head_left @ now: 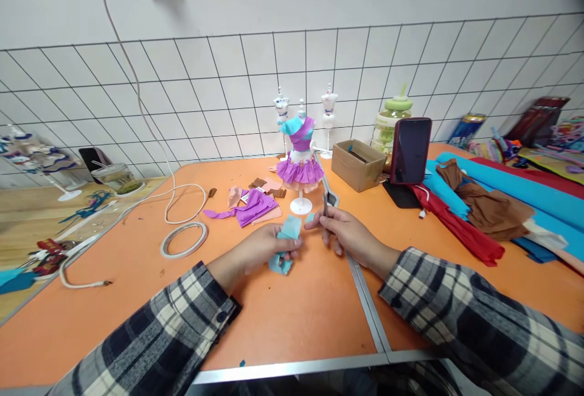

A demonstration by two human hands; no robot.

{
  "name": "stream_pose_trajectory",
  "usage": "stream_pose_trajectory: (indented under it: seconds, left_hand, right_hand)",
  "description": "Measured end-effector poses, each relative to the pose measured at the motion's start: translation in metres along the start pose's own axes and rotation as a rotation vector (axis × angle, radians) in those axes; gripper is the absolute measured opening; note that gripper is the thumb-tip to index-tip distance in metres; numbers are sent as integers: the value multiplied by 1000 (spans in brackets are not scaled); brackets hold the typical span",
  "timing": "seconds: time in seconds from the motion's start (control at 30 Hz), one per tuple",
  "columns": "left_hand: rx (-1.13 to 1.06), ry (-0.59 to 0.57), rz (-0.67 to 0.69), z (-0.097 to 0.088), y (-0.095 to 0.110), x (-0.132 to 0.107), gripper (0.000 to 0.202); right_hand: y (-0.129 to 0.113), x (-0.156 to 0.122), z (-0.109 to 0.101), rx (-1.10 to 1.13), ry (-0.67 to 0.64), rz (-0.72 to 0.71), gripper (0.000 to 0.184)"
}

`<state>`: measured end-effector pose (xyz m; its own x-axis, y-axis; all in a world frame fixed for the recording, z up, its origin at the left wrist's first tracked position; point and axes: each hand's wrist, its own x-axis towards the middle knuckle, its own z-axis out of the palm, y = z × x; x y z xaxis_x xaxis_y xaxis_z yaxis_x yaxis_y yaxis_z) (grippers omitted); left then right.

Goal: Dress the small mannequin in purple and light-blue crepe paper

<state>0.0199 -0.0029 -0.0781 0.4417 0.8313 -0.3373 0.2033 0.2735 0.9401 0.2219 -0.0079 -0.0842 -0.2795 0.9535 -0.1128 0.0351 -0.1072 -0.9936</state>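
Note:
My left hand (260,249) is closed on a crumpled piece of light blue fabric (285,244) just above the orange table (137,286). My right hand (343,232) grips a pair of scissors (327,192) whose blades point up and away, close to the fabric's right edge. Just behind both hands stands a small white mannequin (300,156) dressed in a blue and purple top and a purple ruffled skirt. Purple fabric scraps (253,206) lie to its left.
A cardboard box (357,165), a propped phone (409,149) and a green-lidded jar (392,119) stand at the back right. Blue, red and brown cloth (483,207) is piled on the right. A tape roll (184,241) and white cable (182,195) lie left. Two bare mannequins (328,110) stand by the grid wall.

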Motion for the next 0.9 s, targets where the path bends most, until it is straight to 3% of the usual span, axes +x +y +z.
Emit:
stream_pose_trajectory:
  seconds: [0.1, 0.2, 0.27, 0.37, 0.43, 0.63, 0.9]
  left_hand:
    - [145, -147, -36, 4, 2, -2, 32]
    - [191, -207, -15, 10, 2, -3, 35]
    - [204, -187, -24, 13, 2, -4, 38]
    - [216, -45, -4, 12, 2, -4, 41]
    - [207, 24, 53, 10, 4, -4, 43]
    - [-82, 95, 100, 2, 9, -7, 36]
    - [-368, 238, 115, -7, 4, 4, 25]
  right_hand:
    - [4, 0, 4, -106, -3, -93, 32]
    - [7, 0, 7, -170, 15, -125, 36]
    - [7, 3, 4, -128, 75, -139, 34]
    - [4, 9, -8, -39, 244, -194, 34]
    - [1, 12, -16, 2, 274, -169, 35]
    - [-6, 6, -20, 400, 68, 100, 36]
    - [-9, 0, -27, 119, -287, 232, 32]
